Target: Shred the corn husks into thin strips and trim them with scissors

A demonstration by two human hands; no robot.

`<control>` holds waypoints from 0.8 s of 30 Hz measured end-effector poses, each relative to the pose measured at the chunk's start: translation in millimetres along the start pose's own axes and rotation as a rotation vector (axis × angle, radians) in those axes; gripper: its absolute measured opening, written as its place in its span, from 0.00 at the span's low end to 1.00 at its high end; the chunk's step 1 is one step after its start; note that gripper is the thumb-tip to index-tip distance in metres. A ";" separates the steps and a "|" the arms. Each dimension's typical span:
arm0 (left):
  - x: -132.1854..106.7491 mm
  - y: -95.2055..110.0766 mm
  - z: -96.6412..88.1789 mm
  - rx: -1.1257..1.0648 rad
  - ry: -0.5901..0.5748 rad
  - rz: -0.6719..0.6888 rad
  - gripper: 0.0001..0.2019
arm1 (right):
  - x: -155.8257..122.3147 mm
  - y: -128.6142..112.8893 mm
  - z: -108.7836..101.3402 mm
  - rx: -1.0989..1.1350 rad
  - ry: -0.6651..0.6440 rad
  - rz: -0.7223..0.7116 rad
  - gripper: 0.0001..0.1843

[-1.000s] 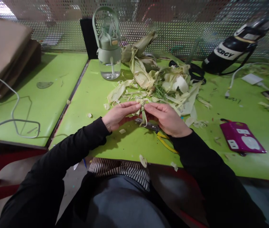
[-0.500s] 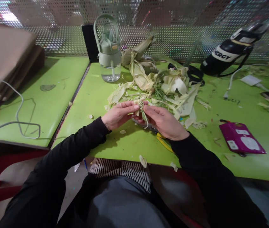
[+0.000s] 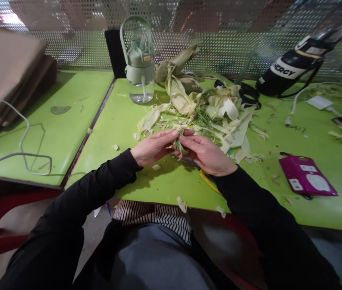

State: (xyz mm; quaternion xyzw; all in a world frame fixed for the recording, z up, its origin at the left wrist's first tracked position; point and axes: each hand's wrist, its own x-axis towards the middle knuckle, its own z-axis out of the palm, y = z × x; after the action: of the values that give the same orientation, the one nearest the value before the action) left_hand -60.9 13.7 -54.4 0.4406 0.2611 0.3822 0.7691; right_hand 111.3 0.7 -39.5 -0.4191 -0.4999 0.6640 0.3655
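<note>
Between my two hands is a small bundle of corn husk strips (image 3: 181, 146), pale with green ends hanging down. My left hand (image 3: 154, 147) pinches it from the left with thumb and fingers. From the other side my right hand (image 3: 209, 155) pinches it too, its fingertips touching the strips. Just beyond the hands lies a heap of dried corn husks (image 3: 183, 98) with green string-like pieces (image 3: 201, 117) among them. Under my right hand a tool with a yellow handle (image 3: 209, 182) is partly hidden.
A pale green water bottle (image 3: 140, 72) stands behind the heap. Farther right are a roll of black tape (image 3: 249, 94), a leaning black bottle (image 3: 286, 70), a white charger (image 3: 319, 102) and a purple packet (image 3: 307, 175). Brown paper bags (image 3: 7, 68) and a grey cable lie left.
My fingers have closed further over the husk bundle, and it has turned a little, so its knotted top shows less. The things on the table have stayed put.
</note>
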 end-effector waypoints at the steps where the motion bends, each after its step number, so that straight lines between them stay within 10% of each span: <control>1: 0.1 0.3 -0.1 0.005 -0.011 0.003 0.15 | 0.4 -0.6 -0.4 -0.008 -0.009 0.000 0.21; 5: 0.3 2.7 0.1 -0.013 -0.009 0.033 0.14 | -1.0 -8.0 -4.7 -0.277 -0.005 -0.004 0.26; 10: -1.9 11.0 -0.9 -0.083 0.200 0.069 0.06 | -30.0 -22.0 -26.2 -1.212 0.271 -0.240 0.27; 12: -3.5 15.2 -0.8 -0.128 0.239 0.082 0.05 | -48.5 -21.3 -39.6 -1.459 0.195 -0.123 0.25; 18: -7.3 24.0 2.8 -0.284 0.183 0.070 0.03 | -80.6 -3.3 -76.3 -1.474 0.017 -0.006 0.24; 24: -10.3 20.5 -1.2 -0.337 -0.016 0.136 0.08 | -80.1 -11.4 -68.5 -1.564 -0.007 0.143 0.08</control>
State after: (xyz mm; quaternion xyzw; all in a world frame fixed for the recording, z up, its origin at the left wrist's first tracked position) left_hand -75.0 12.3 -36.3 0.3253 0.1571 0.4680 0.8065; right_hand 205.8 -44.6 -23.3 -0.5839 -0.7952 0.1424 -0.0807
